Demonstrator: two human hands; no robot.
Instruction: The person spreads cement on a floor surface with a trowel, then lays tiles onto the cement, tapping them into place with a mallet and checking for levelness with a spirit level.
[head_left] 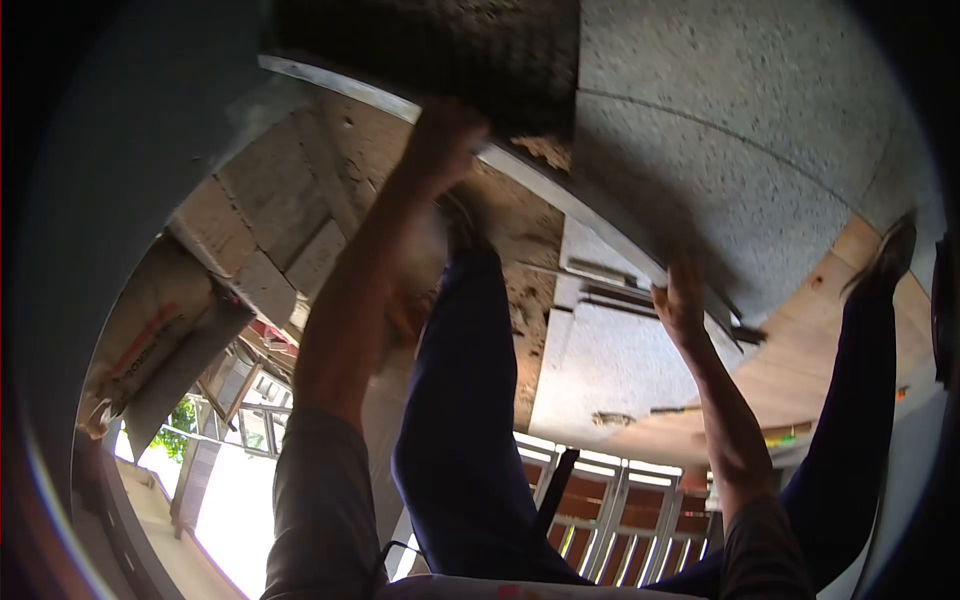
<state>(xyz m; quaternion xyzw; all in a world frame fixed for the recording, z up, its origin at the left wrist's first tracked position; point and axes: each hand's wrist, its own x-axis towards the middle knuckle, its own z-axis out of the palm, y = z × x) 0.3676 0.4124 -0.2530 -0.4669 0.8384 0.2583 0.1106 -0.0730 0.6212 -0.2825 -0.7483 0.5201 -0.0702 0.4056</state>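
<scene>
A long, narrow pale bar (570,200) runs slantwise across the floor from upper left to right of middle. My left hand (445,145) is closed round it left of its middle, somewhat blurred. My right hand (684,295) grips it nearer its right end, thumb on the near side. Beyond the bar lies a dark, rough bed (420,45), next to grey speckled floor tiles (710,150). Brown, crumbly soil or mortar (525,235) shows on the near side. The bar's far right end is partly hidden by my right hand.
Pale slabs (590,370) lie on the near floor, with thin strips beside them. Stacked blocks (270,200) and a cardboard box (150,340) stand at left. My shoes (885,255) rest on the floor at both sides. A slatted railing (620,500) is at the bottom.
</scene>
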